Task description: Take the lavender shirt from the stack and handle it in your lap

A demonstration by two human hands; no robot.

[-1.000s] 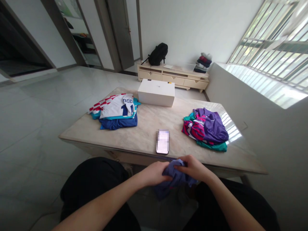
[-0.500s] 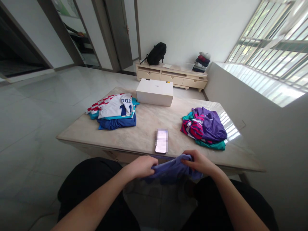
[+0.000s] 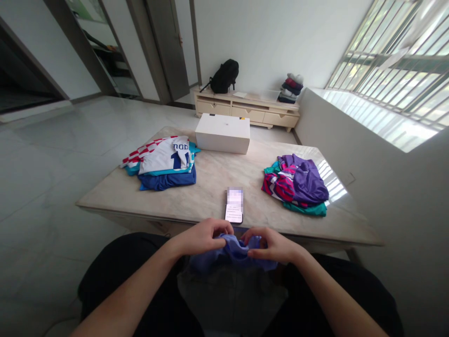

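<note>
Here the left hand (image 3: 201, 236) and right hand (image 3: 271, 244) both pinch a bunched lilac-blue cloth garment (image 3: 233, 252) at the near edge of the beige marble table (image 3: 210, 180). A phone (image 3: 234, 205) lies just beyond them

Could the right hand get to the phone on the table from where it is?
Probably yes: the phone lies near the table edge, just beyond the right hand, nothing between them. But that hand now grips the cloth.

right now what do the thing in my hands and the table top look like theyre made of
The lavender garment looks like thin, soft fabric: it bunches and folds between both hands. The table top looks like polished marble or a marble-look slab: beige veining and a glossy window reflection.
</note>
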